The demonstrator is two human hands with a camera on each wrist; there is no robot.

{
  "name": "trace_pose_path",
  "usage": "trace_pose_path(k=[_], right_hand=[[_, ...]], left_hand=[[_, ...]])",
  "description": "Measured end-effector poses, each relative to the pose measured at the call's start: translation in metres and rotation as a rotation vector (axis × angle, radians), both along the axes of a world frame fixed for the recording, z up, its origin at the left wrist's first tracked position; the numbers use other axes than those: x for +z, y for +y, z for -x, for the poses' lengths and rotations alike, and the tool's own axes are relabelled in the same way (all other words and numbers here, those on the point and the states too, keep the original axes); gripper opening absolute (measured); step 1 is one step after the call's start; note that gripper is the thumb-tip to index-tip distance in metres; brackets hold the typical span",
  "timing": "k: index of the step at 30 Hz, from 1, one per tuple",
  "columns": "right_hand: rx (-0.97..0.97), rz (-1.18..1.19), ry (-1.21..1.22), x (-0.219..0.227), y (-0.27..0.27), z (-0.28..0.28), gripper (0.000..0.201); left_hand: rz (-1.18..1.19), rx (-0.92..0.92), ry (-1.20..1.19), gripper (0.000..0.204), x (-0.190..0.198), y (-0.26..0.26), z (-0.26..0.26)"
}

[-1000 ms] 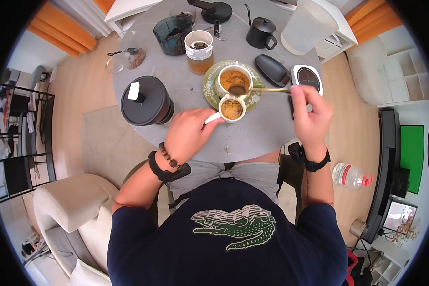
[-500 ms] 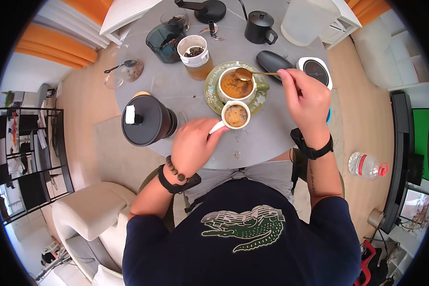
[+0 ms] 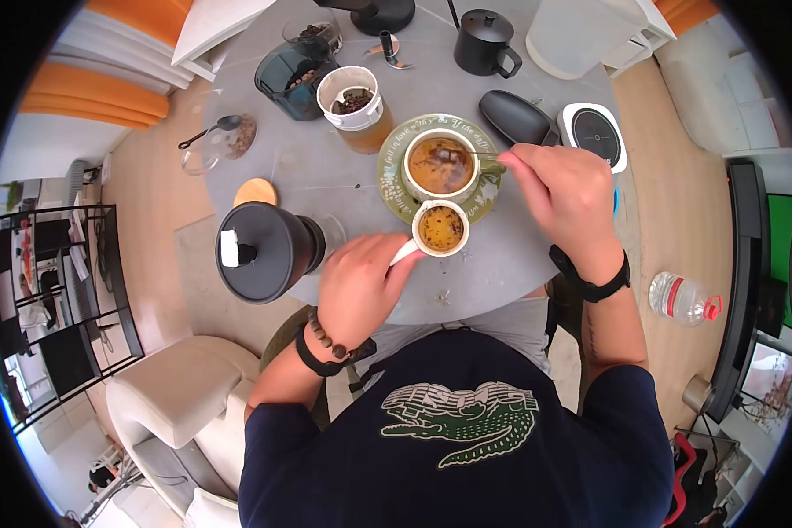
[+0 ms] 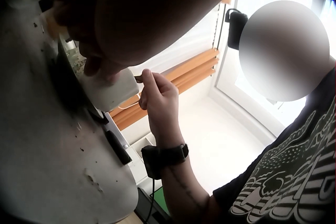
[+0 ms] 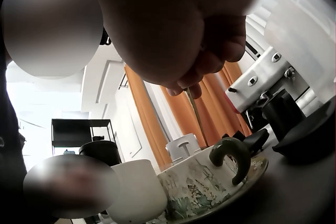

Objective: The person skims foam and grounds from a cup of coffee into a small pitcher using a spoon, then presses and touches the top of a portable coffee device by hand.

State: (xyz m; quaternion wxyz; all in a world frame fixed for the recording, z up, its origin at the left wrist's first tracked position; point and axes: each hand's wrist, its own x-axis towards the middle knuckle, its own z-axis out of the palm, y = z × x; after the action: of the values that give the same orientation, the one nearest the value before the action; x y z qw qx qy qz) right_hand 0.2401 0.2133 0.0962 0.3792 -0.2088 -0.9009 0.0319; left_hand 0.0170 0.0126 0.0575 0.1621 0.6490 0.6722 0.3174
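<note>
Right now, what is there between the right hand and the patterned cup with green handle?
The spoon's thin handle, running from the right hand down to the patterned cup; the right wrist view shows it.

Wears navy tee (image 3: 449,497) w/ grn croc print (image 3: 466,427), blk wristbands (image 3: 604,286), brn beads (image 3: 326,338), gry shorts (image 3: 521,327).

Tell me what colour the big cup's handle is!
The handle of the big cup is green. It shows best in the right wrist view.

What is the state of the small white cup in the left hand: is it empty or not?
Not empty: amber liquid with dark specks shows inside the small white cup, seen from above.
</note>
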Motion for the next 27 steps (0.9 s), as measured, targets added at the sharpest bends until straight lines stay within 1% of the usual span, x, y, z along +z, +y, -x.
trace_pose_path(k=[2, 4, 5, 7, 8, 10, 14, 17, 19, 20, 22, 23, 25, 26, 27], right_hand=[[0.012, 0.038, 0.011, 0.001, 0.000, -0.002, 0.012], [-0.005, 0.147, 0.018, 0.003, 0.000, -0.005, 0.012], [-0.007, 0.150, 0.012, 0.004, 0.001, -0.005, 0.012], [0.006, 0.030, -0.006, 0.008, 0.003, -0.005, 0.014], [0.007, 0.033, -0.010, 0.011, 0.003, -0.005, 0.014], [0.045, -0.024, -0.100, 0.017, 0.002, -0.003, 0.016], [0.073, -0.042, -0.117, 0.018, 0.009, 0.001, 0.018], [0.024, -0.014, -0.173, 0.019, 0.014, 0.000, 0.015], [0.000, 0.147, -0.138, 0.020, 0.014, 0.001, 0.014], [0.000, 0.150, -0.140, 0.020, 0.013, 0.002, 0.014], [-0.129, 0.416, -0.068, 0.020, 0.009, 0.002, 0.014], [-0.129, 0.418, -0.071, 0.017, 0.011, 0.001, 0.014], [-0.176, 0.443, 0.084, 0.009, 0.015, -0.002, 0.012], [-0.176, 0.448, 0.082, 0.007, 0.015, -0.001, 0.012], [-0.174, 0.406, 0.125, 0.006, 0.016, -0.001, 0.010]], left_hand=[[-0.008, -0.009, -0.005, 0.019, -0.001, 0.000, 0.001], [-0.010, -0.007, -0.003, 0.019, 0.000, 0.001, 0.001], [-0.007, -0.008, -0.008, 0.019, 0.000, 0.001, 0.001], [0.021, 0.005, -0.003, 0.018, 0.001, 0.000, 0.001], [0.024, 0.006, -0.008, 0.018, 0.001, 0.000, 0.001], [0.042, 0.006, 0.009, 0.017, 0.001, 0.000, 0.001], [0.031, 0.005, 0.005, 0.016, -0.002, -0.001, 0.002], [0.042, 0.006, 0.014, 0.016, -0.004, -0.001, 0.003], [0.023, 0.000, 0.013, 0.016, -0.003, -0.001, 0.003], [0.026, 0.000, 0.011, 0.016, -0.003, 0.000, 0.004], [0.026, -0.004, 0.003, 0.015, -0.003, 0.000, 0.004], [0.028, -0.004, 0.001, 0.015, -0.003, 0.000, 0.004], [0.046, -0.007, 0.010, 0.015, -0.003, 0.000, 0.005], [0.050, -0.007, 0.009, 0.015, -0.003, 0.000, 0.005], [0.050, -0.009, 0.012, 0.015, -0.003, 0.000, 0.005]])
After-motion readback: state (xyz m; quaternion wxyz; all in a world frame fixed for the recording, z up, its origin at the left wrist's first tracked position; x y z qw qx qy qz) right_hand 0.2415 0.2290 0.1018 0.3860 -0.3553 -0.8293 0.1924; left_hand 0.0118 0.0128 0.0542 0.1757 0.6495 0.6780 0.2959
